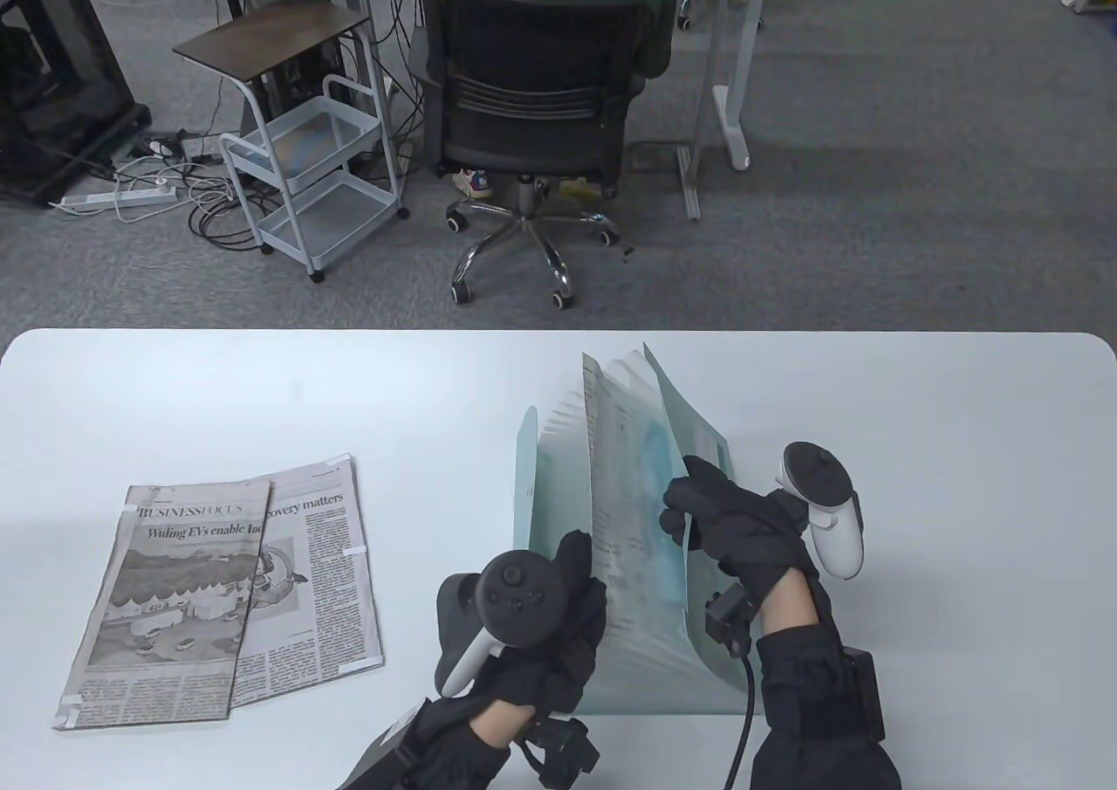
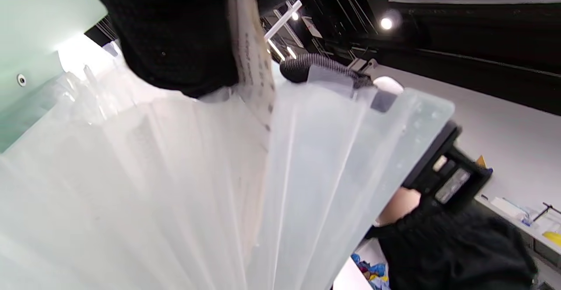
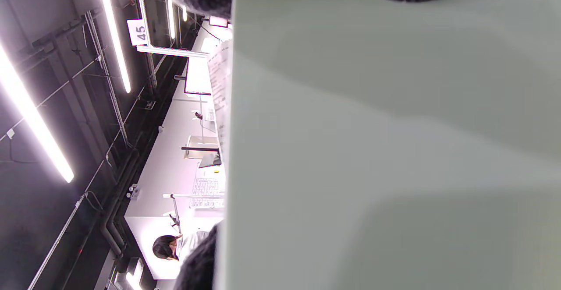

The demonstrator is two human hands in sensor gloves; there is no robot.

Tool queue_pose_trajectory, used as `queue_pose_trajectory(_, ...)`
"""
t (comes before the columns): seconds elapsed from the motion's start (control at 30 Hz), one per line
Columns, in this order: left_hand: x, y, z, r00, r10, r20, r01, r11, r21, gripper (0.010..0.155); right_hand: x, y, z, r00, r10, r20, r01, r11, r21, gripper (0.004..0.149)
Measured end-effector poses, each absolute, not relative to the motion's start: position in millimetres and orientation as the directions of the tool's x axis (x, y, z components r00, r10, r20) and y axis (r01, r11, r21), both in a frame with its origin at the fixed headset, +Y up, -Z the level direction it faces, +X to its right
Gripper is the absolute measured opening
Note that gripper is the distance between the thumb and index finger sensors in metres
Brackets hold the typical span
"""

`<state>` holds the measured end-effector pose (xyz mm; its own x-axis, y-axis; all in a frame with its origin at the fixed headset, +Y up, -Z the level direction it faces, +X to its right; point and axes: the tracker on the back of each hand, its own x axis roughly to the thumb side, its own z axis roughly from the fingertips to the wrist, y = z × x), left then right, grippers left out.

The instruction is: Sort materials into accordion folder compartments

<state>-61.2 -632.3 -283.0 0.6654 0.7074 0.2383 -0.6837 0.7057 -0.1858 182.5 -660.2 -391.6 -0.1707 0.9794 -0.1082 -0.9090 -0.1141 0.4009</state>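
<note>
Folder (image 1: 558, 484) of pale green plastic stands fanned open on the white table (image 1: 916, 441), right of centre, with a newspaper sheet (image 1: 611, 511) upright in one of its pockets. Left hand (image 1: 558, 615) curls its fingers around the sheet's near edge. Right hand (image 1: 742, 528) pinches the folder's outer cover, pulling it aside. Two more newspaper pages (image 1: 236, 598) lie flat, overlapping, well apart to the left. Bare tabletop surrounds both. Beyond the far edge: grey carpet, an office chair (image 1: 532, 109), a white cart (image 1: 305, 170).
</note>
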Motion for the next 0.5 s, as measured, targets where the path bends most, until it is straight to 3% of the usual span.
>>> queue_pose_trajectory(0.27, -74, -617, -280, 0.658, 0.717, 0.23, -0.711, 0.692, -0.123, 0.057, 184, -660, -391, -0.163, 0.981, -0.109, -0.911, -0.107, 0.399, 0.065)
queue_pose_trajectory(0.5, -59, -629, -286, 0.686, 0.694, 0.218, -0.664, 0.72, -0.201, 0.059, 183, -660, -392, -0.169, 0.979, -0.109, -0.908, -0.112, 0.404, 0.065)
